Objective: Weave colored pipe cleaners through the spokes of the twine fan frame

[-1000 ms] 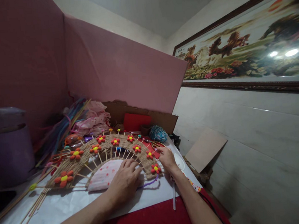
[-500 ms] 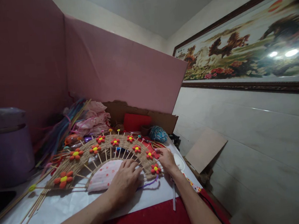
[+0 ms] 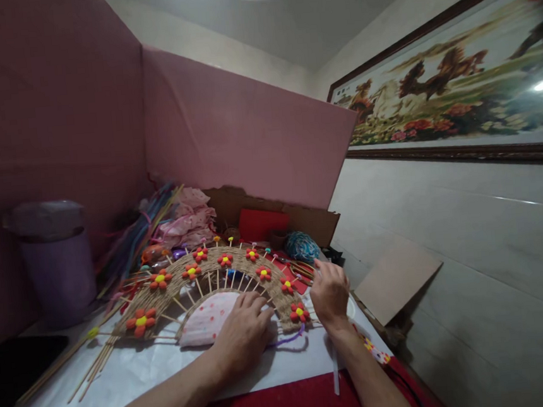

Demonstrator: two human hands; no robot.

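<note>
- Head view: our right hand (image 3: 330,292) has drawn away from the woven fan (image 3: 209,264), fingers curled; we cannot tell if gripping.
- Our left hand (image 3: 247,329), loosely open, stays on the fan on the bench (image 3: 149,385), apparently steadying it alone.

You're in what looks like a home craft corner, with a framed horse picture (image 3: 446,90) upper right and a yarn ball (image 3: 302,247) mid-frame.

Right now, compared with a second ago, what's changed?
Your right hand has drawn away from the right edge of the woven fan, rightward and slightly up; whether it holds anything is unclear. The view has also swung a little left. Your left hand still rests at the spotted panel, and the fan looks unmoved.
</note>
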